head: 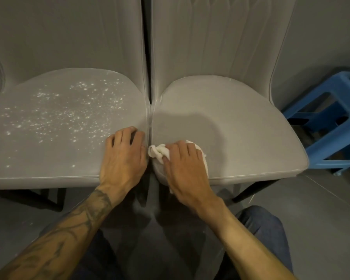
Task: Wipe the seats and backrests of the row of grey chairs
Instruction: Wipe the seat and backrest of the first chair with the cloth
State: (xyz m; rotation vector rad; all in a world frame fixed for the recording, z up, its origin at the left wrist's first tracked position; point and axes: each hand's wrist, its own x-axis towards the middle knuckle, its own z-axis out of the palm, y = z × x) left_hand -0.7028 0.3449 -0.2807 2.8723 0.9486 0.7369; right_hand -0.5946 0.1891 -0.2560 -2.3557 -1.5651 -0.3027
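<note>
Grey floor [321, 219] under two grey chairs [69, 37] side by side, left seat [28, 154] dotted with white specks [79, 114], left hand [123, 156] spread on its front right corner, right hand [184, 168] curled over bunched white cloth [157, 151] at right seat's [240, 128] front left corner, blue stool [331, 110] beyond.

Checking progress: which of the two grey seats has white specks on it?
The left seat, where the left hand rests: white specks dot it. The right seat, under the cloth, looks clean.

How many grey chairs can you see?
2. The left chair has a seat speckled white; the right chair lies under the cloth. More of the row may be out of view.
</note>
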